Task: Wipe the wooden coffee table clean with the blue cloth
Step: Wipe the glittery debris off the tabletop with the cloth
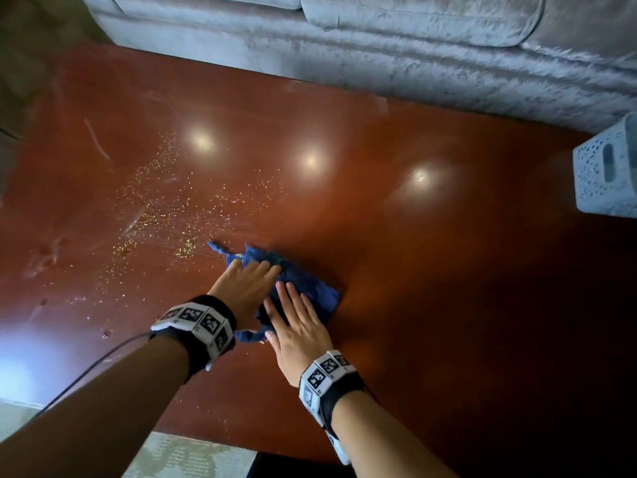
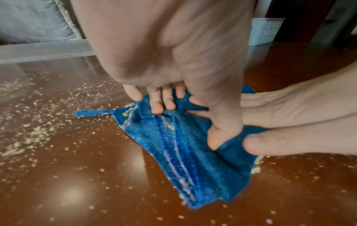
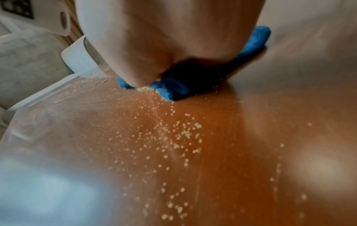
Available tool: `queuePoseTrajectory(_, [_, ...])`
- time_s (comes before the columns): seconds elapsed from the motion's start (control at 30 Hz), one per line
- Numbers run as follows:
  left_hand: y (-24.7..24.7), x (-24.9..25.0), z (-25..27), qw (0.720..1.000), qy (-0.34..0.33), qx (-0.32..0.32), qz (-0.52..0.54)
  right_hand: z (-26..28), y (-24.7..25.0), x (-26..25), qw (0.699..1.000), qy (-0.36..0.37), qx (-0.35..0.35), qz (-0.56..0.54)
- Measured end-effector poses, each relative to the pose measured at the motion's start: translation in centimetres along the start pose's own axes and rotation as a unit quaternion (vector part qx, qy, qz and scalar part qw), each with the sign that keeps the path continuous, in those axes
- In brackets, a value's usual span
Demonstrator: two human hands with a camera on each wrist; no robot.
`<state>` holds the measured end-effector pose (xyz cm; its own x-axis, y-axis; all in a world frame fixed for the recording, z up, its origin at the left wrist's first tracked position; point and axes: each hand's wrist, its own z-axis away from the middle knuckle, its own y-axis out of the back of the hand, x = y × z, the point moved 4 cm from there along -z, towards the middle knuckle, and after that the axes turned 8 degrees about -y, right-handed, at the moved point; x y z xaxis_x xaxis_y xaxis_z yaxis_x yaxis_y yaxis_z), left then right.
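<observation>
A crumpled blue cloth (image 1: 310, 284) lies on the glossy reddish wooden coffee table (image 1: 431, 263), near its front middle. My left hand (image 1: 246, 282) and right hand (image 1: 298, 319) both press flat on the cloth, side by side, fingers straight. In the left wrist view my left hand's fingers (image 2: 160, 104) and thumb bear down on the cloth (image 2: 173, 152), and my right hand (image 2: 299, 114) lies on its right part. Yellowish crumbs (image 1: 162, 208) are scattered left of the cloth. In the right wrist view my palm (image 3: 164, 38) hides most of the cloth (image 3: 173, 90); crumbs (image 3: 183, 134) dot the table.
A grey sofa (image 1: 379, 46) runs along the table's far edge. A pale blue perforated basket (image 1: 606, 170) stands at the table's right edge. Smears and droplets (image 1: 44, 257) mark the left part. A thin cable (image 1: 103, 357) trails from my left wristband.
</observation>
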<state>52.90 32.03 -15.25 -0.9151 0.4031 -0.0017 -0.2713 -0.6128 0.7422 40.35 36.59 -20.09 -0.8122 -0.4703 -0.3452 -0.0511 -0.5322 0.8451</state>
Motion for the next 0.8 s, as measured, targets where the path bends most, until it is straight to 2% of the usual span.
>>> queuePoseTrajectory(0.1, [0.9, 1.5, -0.8, 0.995, -0.010, 0.098, 0.004, -0.5, 1.5, 2.2, 1.000, -0.006, 0.014, -0.011])
queuePoseTrajectory(0.2, [3.0, 4.1, -2.8, 0.985, -0.029, 0.161, 0.050, -0.8, 4.0, 6.9, 0.997, -0.064, 0.044, -0.008])
queuePoseTrajectory(0.3, [4.3, 7.2, -5.4, 0.985, -0.062, 0.155, 0.054, 0.3, 5.6, 11.6, 0.995, -0.095, 0.037, -0.003])
queuePoseTrajectory(0.4, [4.9, 8.8, -6.8, 0.983, -0.081, 0.152, 0.061, 1.9, 5.9, 13.4, 0.996, -0.088, 0.026, 0.004])
queuePoseTrajectory(0.57, [4.5, 9.0, -5.7, 0.976, -0.103, 0.162, 0.101, 3.7, 3.8, 11.7, 0.992, -0.116, 0.031, -0.027])
queuePoseTrajectory(0.8, [1.0, 8.5, -1.6, 0.978, -0.146, 0.144, 0.023, 7.2, -1.5, 4.7, 0.985, -0.148, 0.067, -0.060])
